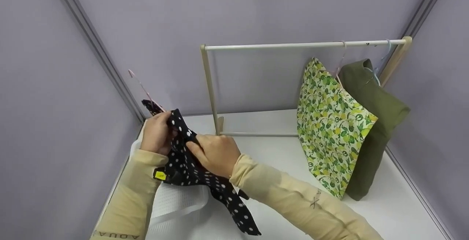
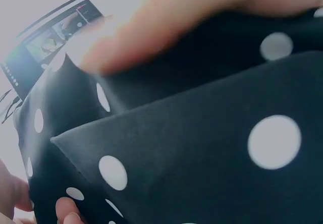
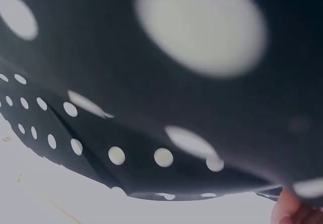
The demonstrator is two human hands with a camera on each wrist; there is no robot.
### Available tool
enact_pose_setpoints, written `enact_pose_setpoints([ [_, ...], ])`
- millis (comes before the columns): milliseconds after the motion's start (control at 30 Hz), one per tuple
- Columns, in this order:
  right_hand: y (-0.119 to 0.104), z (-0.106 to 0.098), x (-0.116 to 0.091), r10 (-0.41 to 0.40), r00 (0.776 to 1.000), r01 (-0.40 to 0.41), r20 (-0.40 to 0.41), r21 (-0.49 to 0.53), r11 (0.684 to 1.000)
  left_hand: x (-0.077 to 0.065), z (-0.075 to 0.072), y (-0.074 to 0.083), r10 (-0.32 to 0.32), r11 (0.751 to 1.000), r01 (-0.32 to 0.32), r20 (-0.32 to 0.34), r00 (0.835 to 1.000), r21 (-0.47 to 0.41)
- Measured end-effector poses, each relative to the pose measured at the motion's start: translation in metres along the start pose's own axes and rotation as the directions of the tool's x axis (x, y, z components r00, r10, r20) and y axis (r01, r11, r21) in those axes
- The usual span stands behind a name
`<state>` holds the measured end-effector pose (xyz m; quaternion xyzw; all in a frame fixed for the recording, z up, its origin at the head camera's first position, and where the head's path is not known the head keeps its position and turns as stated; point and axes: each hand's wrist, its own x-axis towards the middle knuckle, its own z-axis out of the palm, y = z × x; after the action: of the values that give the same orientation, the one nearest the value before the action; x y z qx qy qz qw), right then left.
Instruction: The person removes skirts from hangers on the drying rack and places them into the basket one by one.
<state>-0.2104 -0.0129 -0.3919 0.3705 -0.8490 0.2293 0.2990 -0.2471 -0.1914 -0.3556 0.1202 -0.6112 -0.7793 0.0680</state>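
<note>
A flat white table (image 1: 271, 150) is holding things up. A clothes rack (image 1: 274, 45) is standing toward the back of it, and its low bar (image 1: 260, 134) is running along close to the table top. A white basket (image 1: 183, 210) is sitting nearer the front, on the left. Its bumpy wall (image 1: 176, 196) and smooth rim (image 1: 194, 207) are partly showing.

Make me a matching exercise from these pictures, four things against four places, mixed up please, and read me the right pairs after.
Things:
1. black cloth with white dots
2. green-and-yellow lemon-print cloth
3. plain olive-green cloth
4. white textured basket

Places:
A. hanging nearest the right end of the white rail
B. low in the head view, partly hidden
C. held by the left hand and right hand
D. hanging second from the rail's right end

Pairs: 1-C, 2-D, 3-A, 4-B.
</note>
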Motion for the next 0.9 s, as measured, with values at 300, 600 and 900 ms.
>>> enact_pose_setpoints([
  [300, 0.001, 0.002, -0.004, -0.065, 0.997, 0.063, -0.029, -0.074, 0.995, 0.003, -0.003, -0.009, -0.034, 0.999, 0.036, -0.055, 0.998, 0.022],
  [600, 0.003, 0.003, -0.007, -0.078, 0.996, 0.076, -0.035, -0.062, 0.995, 0.007, -0.001, -0.014, 0.021, 1.0, -0.022, -0.05, 0.999, -0.015],
  [900, 0.003, 0.004, -0.011, -0.097, 0.995, 0.094, -0.036, -0.08, 0.992, 0.008, -0.001, -0.013, 0.017, 1.0, -0.015, -0.089, 0.996, 0.026],
])
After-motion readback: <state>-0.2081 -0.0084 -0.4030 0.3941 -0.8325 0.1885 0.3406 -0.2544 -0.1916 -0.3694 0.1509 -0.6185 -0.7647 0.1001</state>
